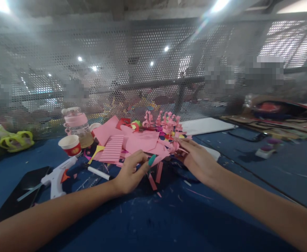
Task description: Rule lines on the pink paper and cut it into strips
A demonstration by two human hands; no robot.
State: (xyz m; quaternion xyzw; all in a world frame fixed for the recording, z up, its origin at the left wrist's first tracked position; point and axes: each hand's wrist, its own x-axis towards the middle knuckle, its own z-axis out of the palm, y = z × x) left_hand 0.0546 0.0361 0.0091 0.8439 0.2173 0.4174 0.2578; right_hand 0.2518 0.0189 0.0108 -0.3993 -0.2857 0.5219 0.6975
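Head view: the left hand (129,174) pinches a small teal object (151,160) between curled fingers, at the near edge of a pink paper pile (135,143) on the blue table (153,224). The right hand (195,157), fingers loosely spread, touches pink strips (178,147). No writing is legible.

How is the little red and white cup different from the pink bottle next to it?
The red and white cup is short and open on top, while the pink bottle is taller and closed with a pink lid. The cup's wall is solid and hides what is inside; the bottle's lower part is see-through. Both stand upright on the blue table, left of the pink paper pile.
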